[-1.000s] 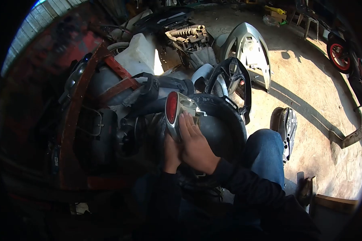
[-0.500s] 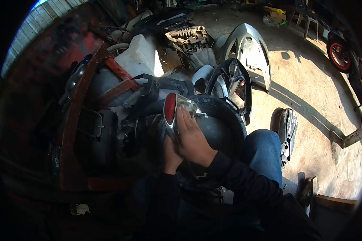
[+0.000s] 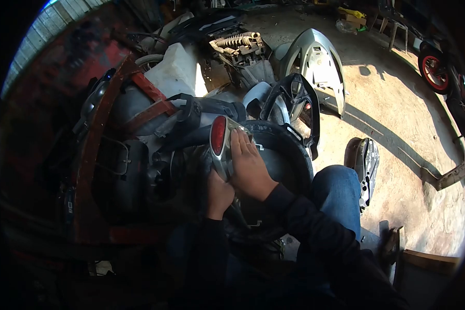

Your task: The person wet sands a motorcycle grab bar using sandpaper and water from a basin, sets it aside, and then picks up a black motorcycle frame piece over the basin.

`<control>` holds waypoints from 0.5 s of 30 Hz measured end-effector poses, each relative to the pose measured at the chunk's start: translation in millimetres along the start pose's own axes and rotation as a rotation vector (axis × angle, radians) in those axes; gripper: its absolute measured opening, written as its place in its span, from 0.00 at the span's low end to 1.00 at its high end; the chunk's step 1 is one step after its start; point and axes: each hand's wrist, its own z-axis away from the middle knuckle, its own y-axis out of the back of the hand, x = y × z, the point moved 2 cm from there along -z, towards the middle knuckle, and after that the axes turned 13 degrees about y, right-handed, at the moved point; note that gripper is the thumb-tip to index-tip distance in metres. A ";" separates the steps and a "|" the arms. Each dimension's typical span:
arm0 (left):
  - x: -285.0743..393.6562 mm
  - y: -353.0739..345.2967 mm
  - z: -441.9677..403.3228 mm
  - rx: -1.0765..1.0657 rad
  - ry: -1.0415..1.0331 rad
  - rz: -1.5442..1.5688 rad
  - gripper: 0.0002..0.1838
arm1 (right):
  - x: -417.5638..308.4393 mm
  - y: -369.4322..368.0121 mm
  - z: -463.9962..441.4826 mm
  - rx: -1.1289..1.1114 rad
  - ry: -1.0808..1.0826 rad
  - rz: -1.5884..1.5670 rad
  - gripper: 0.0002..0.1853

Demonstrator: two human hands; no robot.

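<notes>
A motorcycle tail light (image 3: 219,135) with a red lens and silvery housing is tilted upright in the middle of the view. My left hand (image 3: 219,196) is closed around its lower end, with most of its fingers hidden behind the housing. My right hand (image 3: 251,170) lies along the right side of the light, fingers stretched out and pressed flat against the housing. Just behind and below my hands is a round black tub-like part (image 3: 289,150) with a thick rim.
A red metal frame (image 3: 90,155) stands on the left. Beyond are a dirty shock absorber (image 3: 237,41), a silver fairing panel (image 3: 315,62) and black plastic trim (image 3: 315,119). A lamp-like part (image 3: 366,170) lies by my knee (image 3: 338,191). A red-rimmed wheel (image 3: 435,72) is at far right.
My right hand has slid slightly up and right along the housing, covering more of its clear side. The light stays in my left hand. The whole view has shifted a little.
</notes>
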 end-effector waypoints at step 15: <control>-4.7 0.4 1.4 0.008 -0.028 0.064 0.26 | -10.3 -9.2 32.9 -0.020 0.046 0.165 0.47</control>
